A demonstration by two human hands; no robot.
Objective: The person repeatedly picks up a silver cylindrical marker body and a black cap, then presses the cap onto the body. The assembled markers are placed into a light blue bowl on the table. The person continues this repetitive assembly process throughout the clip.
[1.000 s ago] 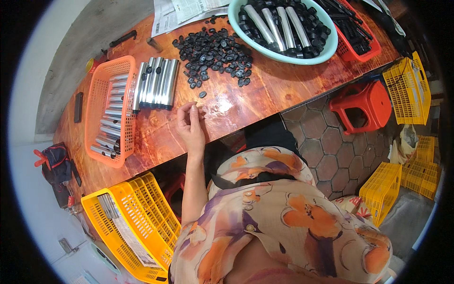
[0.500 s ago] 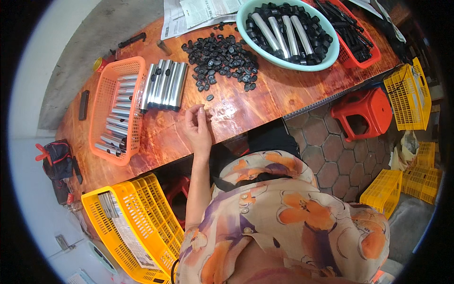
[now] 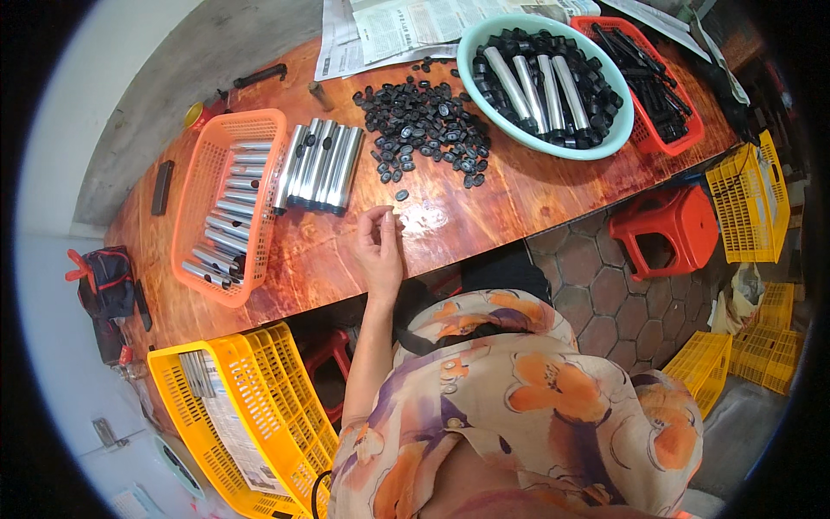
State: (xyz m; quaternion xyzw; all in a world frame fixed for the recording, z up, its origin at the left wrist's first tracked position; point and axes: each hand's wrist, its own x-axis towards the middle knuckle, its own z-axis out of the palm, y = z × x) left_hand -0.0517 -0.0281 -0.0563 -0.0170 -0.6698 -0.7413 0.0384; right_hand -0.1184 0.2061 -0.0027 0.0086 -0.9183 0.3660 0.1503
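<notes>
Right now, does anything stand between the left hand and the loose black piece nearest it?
Nothing visible does. The lone black oval piece lies on the table just beyond the fingertips of the left hand; the pile of similar pieces sits behind it, not between.

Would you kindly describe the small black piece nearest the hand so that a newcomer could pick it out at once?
On the reddish-brown table, between the row of silver tubes and the pale blue basin, spreads a heap of small black pieces. Just off its near edge, ahead of the left hand, lies the oval piece. Unlike its neighbours, it lies apart and alone.
</notes>
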